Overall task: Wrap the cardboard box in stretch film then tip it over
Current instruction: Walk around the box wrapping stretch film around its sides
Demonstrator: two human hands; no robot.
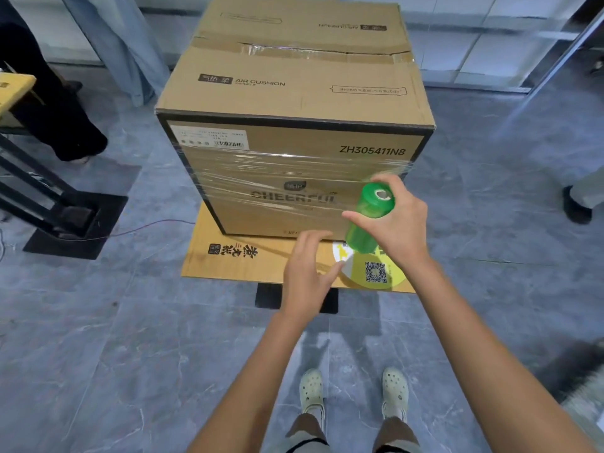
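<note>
A large cardboard box (294,93) stands upright on a flat cardboard sheet (215,256) on the floor. Clear stretch film (268,178) bands the middle of its front face. My right hand (402,220) grips a green roll of stretch film (369,220), held upright against the box's lower right front corner. My left hand (307,273) hovers just left of the roll, fingers apart and holding nothing, close to the box's bottom edge.
A person's legs (65,103) stand at the left beside a black metal stand (55,210) with a floor plate. A thin cable (147,227) runs across the grey tiles. Another foot (577,204) shows at the right. My own feet (353,393) are below.
</note>
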